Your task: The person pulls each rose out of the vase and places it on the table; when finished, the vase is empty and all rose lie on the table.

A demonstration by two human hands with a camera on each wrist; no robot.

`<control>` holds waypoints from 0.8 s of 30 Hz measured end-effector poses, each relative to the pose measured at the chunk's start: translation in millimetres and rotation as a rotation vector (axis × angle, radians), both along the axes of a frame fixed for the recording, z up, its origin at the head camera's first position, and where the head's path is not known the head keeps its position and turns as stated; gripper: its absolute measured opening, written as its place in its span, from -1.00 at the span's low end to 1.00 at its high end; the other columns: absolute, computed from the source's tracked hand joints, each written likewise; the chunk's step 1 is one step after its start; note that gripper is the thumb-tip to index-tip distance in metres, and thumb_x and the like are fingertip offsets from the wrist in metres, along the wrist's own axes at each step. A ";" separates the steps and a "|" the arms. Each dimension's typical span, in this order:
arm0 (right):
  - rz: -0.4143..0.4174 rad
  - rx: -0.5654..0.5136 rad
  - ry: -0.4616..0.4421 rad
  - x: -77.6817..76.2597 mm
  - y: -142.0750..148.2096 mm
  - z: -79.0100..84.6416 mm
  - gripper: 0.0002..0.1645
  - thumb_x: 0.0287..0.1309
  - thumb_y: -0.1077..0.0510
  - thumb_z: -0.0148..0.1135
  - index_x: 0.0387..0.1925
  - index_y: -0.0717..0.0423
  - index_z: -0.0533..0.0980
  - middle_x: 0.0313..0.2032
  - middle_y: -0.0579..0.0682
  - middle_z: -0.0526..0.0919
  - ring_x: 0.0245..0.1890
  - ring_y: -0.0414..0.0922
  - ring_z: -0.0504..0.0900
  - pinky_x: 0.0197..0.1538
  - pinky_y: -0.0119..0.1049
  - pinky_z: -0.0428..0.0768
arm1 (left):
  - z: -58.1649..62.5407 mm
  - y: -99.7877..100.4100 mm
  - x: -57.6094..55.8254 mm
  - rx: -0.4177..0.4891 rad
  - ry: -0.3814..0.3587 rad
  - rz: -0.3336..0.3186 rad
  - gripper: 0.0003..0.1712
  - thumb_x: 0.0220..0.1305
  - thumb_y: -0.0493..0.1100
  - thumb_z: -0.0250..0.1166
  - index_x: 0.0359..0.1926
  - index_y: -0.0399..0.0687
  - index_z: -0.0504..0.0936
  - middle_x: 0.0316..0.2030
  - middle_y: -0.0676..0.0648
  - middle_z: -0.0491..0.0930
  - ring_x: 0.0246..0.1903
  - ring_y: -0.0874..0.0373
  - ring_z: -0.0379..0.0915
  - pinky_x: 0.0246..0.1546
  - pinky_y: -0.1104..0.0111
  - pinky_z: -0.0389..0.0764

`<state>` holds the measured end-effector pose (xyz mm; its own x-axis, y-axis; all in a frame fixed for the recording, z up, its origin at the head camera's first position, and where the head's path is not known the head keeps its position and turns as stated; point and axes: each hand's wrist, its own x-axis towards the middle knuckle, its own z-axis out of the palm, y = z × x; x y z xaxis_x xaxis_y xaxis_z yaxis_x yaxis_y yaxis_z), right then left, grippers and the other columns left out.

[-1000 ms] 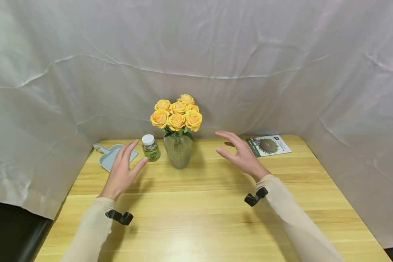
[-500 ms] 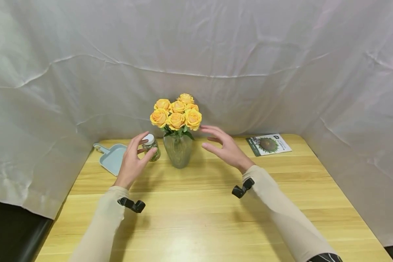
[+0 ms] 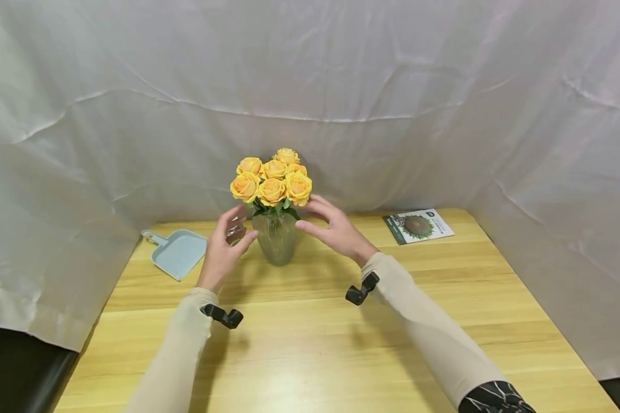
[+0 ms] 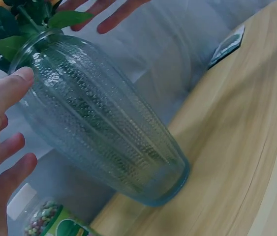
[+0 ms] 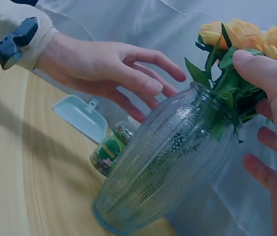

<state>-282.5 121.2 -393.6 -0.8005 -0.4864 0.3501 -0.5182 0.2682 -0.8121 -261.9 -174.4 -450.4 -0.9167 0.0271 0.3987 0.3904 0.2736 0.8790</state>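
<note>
A ribbed clear glass vase (image 3: 279,245) stands upright on the wooden table, holding several yellow roses (image 3: 271,191) with green leaves. My left hand (image 3: 222,249) is at its left side, fingers spread and loosely bent, thumb near the glass. On the other side my right hand (image 3: 337,230) reaches in beside the flowers and the vase's neck. Both hands appear slightly apart from the glass in the wrist views; neither grips it. Behind my left hand, a white-capped jar (image 4: 47,216) of colourful bits with a green label is mostly hidden in the head view.
A light blue dustpan (image 3: 178,252) lies at the back left of the table (image 3: 299,355). At the back right is a flat packet (image 3: 418,226) with a sunflower picture. Pale grey cloth (image 3: 310,69) hangs behind and along both sides.
Both hands have moved inward toward the vase, the left one rightward past the dustpan and across the jar, the right one leftward from near the packet. The vase stays on the table.
</note>
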 end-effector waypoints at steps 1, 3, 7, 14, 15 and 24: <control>0.007 -0.009 0.000 -0.6 -1.4 -0.6 -0.43 0.54 -0.05 0.36 0.45 0.03 0.57 0.61 -0.03 0.36 0.54 0.06 0.46 0.66 0.13 0.39 | -1.2 2.0 -1.3 0.013 0.001 -0.009 -0.22 0.47 -0.11 0.49 0.61 0.14 0.39 0.52 -0.07 0.48 0.46 -0.15 0.49 0.50 -0.16 0.54; 0.015 -0.025 0.001 -2.2 -4.0 -1.9 -0.43 0.54 -0.01 0.37 0.46 0.02 0.57 0.61 -0.06 0.37 0.55 0.05 0.44 0.66 0.15 0.38 | -3.9 5.6 -3.9 0.033 -0.003 -0.020 -0.21 0.46 -0.13 0.50 0.60 0.13 0.40 0.53 -0.06 0.47 0.48 -0.13 0.46 0.52 -0.15 0.53; 0.007 -0.053 -0.017 -4.5 -8.6 -3.2 -0.42 0.54 0.01 0.37 0.47 0.07 0.56 0.62 -0.04 0.37 0.59 0.04 0.39 0.66 0.18 0.37 | -8.7 11.5 -7.6 0.053 -0.019 -0.028 -0.17 0.44 -0.15 0.52 0.62 0.03 0.37 0.49 -0.17 0.47 0.49 -0.13 0.44 0.53 -0.09 0.54; 0.000 -0.070 -0.077 -6.9 -16.3 -2.9 -0.37 0.58 -0.04 0.32 0.53 0.05 0.50 0.66 -0.04 0.30 0.57 0.06 0.42 0.63 0.12 0.45 | -14.9 15.6 -11.2 0.073 -0.050 -0.046 -0.09 0.42 -0.13 0.54 0.66 0.02 0.30 0.54 -0.17 0.39 0.53 -0.12 0.35 0.55 -0.02 0.53; 0.000 -0.074 -0.081 -7.1 -17.3 -2.8 -0.38 0.58 -0.02 0.31 0.53 0.06 0.49 0.66 -0.02 0.30 0.57 0.08 0.43 0.62 0.12 0.46 | -15.4 15.8 -11.4 0.073 -0.050 -0.050 -0.07 0.42 -0.12 0.54 0.67 0.02 0.29 0.56 -0.16 0.37 0.55 -0.13 0.33 0.55 -0.03 0.52; -0.026 -0.140 -0.114 -9.1 -21.7 -2.8 -0.44 0.60 0.13 0.26 0.50 0.20 0.50 0.60 0.14 0.40 0.54 0.20 0.47 0.57 0.09 0.54 | -14.7 20.7 -12.1 0.038 -0.072 -0.064 0.05 0.38 -0.05 0.58 0.71 0.03 0.20 0.67 -0.13 0.25 0.61 -0.17 0.23 0.58 -0.16 0.45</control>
<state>-291.6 99.5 -396.4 -0.8503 -0.4181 0.3195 -0.4151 0.1599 -0.8956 -274.0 -153.6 -465.2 -0.9398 0.0725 0.3338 0.3416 0.2165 0.9146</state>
